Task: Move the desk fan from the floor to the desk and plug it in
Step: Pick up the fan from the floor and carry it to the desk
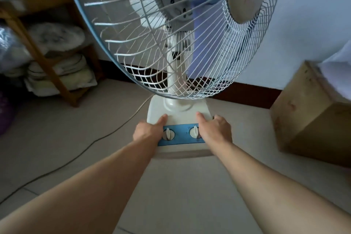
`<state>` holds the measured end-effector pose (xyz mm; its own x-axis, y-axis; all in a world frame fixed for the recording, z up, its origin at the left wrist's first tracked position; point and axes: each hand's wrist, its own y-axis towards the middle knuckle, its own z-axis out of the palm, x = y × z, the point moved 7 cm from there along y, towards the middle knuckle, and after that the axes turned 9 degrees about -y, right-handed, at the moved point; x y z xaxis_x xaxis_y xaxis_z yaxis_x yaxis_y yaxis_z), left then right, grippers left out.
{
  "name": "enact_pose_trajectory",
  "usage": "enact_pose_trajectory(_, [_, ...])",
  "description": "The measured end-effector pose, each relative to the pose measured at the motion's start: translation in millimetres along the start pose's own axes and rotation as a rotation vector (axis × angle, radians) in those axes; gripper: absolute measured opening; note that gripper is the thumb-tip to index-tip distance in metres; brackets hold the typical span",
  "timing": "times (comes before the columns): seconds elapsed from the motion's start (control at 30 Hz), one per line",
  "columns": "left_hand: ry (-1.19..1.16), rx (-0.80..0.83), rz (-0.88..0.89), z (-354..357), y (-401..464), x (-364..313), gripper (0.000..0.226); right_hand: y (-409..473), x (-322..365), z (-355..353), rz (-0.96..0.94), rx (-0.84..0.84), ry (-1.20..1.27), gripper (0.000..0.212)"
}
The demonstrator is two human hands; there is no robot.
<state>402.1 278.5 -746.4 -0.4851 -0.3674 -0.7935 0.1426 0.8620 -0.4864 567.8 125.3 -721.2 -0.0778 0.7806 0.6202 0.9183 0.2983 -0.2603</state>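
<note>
— Bare forearms reach in from the bottom edge; what are the hands doing?

— The left hand grips the left side of the desk fan at its base, thumb on top and fingers curled down over the edge. The right hand clamps the right side the same way, thumb on top.

— And between them?

— A blue control panel with two white knobs, one beside each hand.

— Where is the fan?

— Its base is low over the pale tiled floor; I cannot tell whether it rests there or is just lifted. A grey cord trails left from it across the tiles.

— Farther back?

— The wire cage looms up, a wooden box stands right, and a wooden shelf with folded bedding sits left against the wall.
</note>
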Motion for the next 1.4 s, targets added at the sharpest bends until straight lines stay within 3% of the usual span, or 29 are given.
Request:
enact_pose_trajectory(0.23, [-0.002,-0.008,0.002,-80,-81,-105,0.07,-66,97,-102,-0.03,0.024,-0.013,0.06])
enact_pose_trajectory(0.8, [-0.093,-0.114,0.096,-338,-284,-420,0.07,-247,416,-368,-0.221,0.061,-0.028,0.063])
enact_pose_trajectory(1.1, [-0.129,-0.216,0.111,-440,-365,-492,0.07,-325,513,-441,-0.338,0.095,-0.046,0.06])
enact_pose_trajectory(1.4, [-0.254,-0.416,0.078,-539,-445,-503,0.057,-404,584,-461,-0.548,0.219,-0.08,0.065])
